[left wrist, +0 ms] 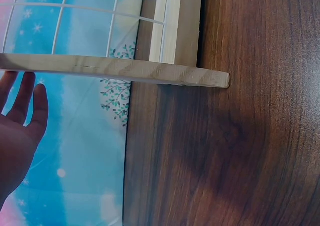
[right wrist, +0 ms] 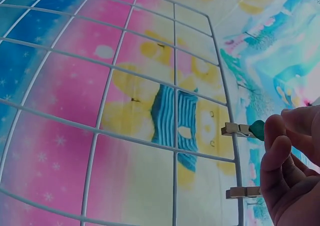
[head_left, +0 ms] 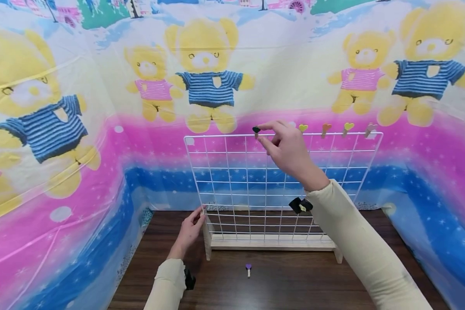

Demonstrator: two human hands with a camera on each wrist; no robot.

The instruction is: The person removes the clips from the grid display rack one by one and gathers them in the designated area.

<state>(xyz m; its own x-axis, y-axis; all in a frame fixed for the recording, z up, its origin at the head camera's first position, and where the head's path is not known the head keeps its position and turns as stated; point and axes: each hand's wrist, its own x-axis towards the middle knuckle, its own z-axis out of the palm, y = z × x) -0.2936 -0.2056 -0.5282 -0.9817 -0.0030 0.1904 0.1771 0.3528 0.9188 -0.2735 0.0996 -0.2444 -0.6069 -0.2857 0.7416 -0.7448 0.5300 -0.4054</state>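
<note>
My right hand [head_left: 288,148] is at the top wire of a white wire grid rack [head_left: 266,168], pinching a small wooden clothespin with a dark green heart [right wrist: 257,130]. That clothespin's jaws sit over the wire in the right wrist view. A second clothespin [right wrist: 243,192] is clipped just below it there, partly hidden by the fingers. With loosely extended fingers, my left hand [head_left: 188,230] touches the rack's wooden side support [left wrist: 150,70]; its thumb is out of sight in the left wrist view.
Along the top wire to the right hang heart clothespins: yellow [head_left: 303,128], orange [head_left: 326,130], another yellow [head_left: 348,128] and a pale one [head_left: 370,129]. A purple heart clothespin [head_left: 249,270] lies on the dark wooden table [head_left: 290,280]. Bear-printed cloth [head_left: 279,77] surrounds the table.
</note>
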